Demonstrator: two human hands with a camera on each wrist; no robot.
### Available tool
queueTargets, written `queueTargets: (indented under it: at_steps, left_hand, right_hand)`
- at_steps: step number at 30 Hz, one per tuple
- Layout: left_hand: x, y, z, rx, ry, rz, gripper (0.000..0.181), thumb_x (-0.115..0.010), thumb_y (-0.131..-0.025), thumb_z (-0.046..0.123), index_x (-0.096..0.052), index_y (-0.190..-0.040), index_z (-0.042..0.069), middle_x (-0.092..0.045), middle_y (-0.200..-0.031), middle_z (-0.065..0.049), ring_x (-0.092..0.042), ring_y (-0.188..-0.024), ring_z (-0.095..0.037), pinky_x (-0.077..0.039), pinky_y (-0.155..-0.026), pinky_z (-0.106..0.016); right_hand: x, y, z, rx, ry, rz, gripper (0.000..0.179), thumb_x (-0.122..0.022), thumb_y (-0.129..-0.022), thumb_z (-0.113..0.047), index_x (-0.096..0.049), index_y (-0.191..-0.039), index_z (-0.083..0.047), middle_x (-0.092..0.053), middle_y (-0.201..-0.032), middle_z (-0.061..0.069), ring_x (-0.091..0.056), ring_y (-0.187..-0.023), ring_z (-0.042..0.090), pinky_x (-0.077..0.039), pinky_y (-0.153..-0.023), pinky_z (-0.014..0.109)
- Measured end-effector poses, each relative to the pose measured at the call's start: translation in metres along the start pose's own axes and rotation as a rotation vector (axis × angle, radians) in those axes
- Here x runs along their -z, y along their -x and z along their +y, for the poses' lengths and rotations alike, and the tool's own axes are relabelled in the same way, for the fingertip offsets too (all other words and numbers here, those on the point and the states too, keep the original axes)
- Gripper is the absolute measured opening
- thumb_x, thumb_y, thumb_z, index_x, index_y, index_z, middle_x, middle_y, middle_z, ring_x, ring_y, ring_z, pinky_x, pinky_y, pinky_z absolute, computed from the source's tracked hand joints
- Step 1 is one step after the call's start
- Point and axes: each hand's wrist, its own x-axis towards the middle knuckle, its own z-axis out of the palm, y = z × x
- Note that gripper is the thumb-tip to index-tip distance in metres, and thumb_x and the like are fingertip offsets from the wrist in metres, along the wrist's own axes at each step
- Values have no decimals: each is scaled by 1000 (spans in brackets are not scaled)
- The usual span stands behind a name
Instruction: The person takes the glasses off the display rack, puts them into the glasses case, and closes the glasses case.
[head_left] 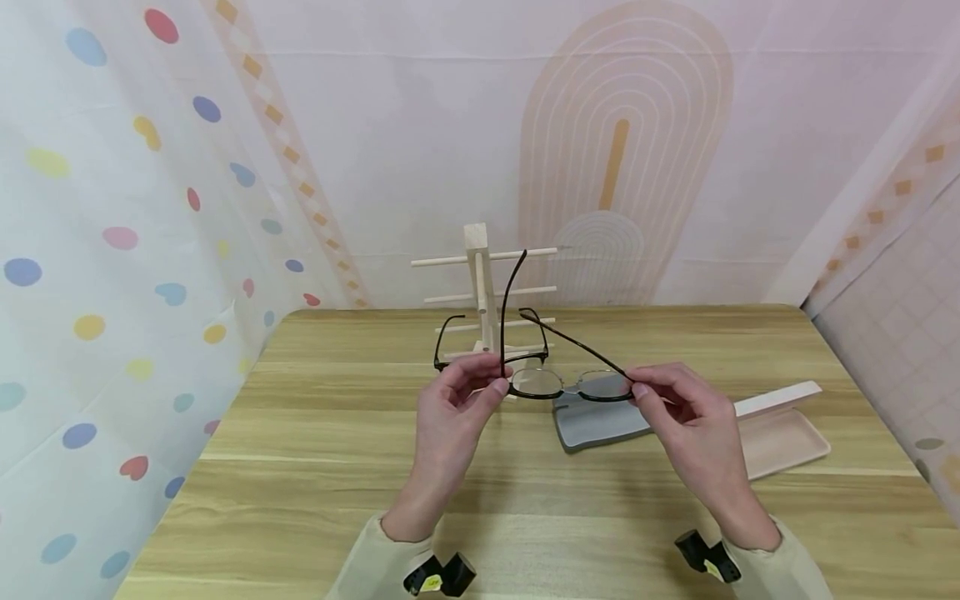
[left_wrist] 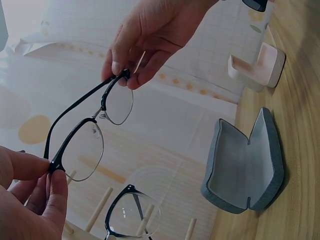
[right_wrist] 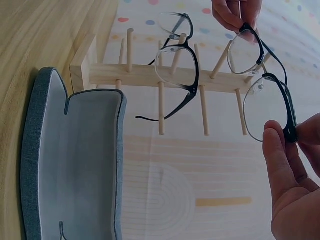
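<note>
Both hands hold one pair of black half-rim eyeglasses (head_left: 538, 395) up above the table, its temples unfolded. My left hand (head_left: 453, 417) pinches one end of the frame at the hinge between thumb and fingers. At the opposite hinge, the thumb and fingers of my right hand (head_left: 693, 429) grip the other end. Behind them a second pair of black-framed glasses (right_wrist: 192, 75) hangs on the pegs of a wooden display stand (right_wrist: 142, 74). An open grey glasses case (left_wrist: 245, 170) lies below, partly covered by the held glasses in the head view.
To the right, behind my right hand, an open pale pink case (head_left: 787, 442) lies on the wooden table (head_left: 315, 467). A patterned curtain (head_left: 390, 125) hangs behind the table and along its left side. Small black wrist cameras are strapped over both sleeves.
</note>
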Motion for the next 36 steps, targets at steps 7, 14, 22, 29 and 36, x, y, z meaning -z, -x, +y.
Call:
queueTargets:
  at_steps: [7, 14, 22, 29, 36]
  left_hand:
    - [0, 1, -1, -5, -4, 3, 26, -71, -90, -10, -68, -116, -7, -72, -108, -22, -70, -98, -22, -59, -84, -24]
    - [0, 1, -1, 4, 4, 3, 25, -71, -90, -10, -69, -115, -7, -73, -107, -19, -70, -98, -21, -59, -86, -26]
    - [0, 2, -2, 8, 2, 2, 23, -71, -91, -9, -70, -114, -6, -73, -107, -16, -70, -99, -23, -59, -86, -27]
    - [-1, 1, -2, 7, 12, -4, 22, -71, -91, -9, -70, -113, -6, -73, -107, -17, -70, -98, -21, -60, -85, -27]
    - [-2, 1, -2, 26, 11, 4, 21, -72, -90, -9, -70, -111, -7, -74, -106, -17, -71, -97, -20, -60, -84, -27]
  right_hand:
    - [-1, 0, 1, 18, 26, 1, 20, -63, -94, 14, -75, -107, 4, -72, -99, 4, -71, -91, 7, -56, -73, 14]
    - [-1, 0, 1, 38, 61, 5, 23, -63, -93, 14, -77, -104, -1, -71, -98, 4, -70, -88, 6, -55, -71, 14]
    - [-1, 0, 2, 56, 91, 16, 28, -63, -91, 15, -79, -103, -5, -71, -96, 13, -69, -86, 7, -54, -69, 13]
    - [0, 0, 2, 60, 96, 14, 29, -63, -91, 15, -80, -102, -6, -72, -96, 9, -68, -85, 7, -53, -68, 12]
    - [0, -1, 3, 54, 112, 19, 32, -62, -90, 15, -80, -100, -9, -72, -95, 3, -67, -85, 8, -53, -68, 13]
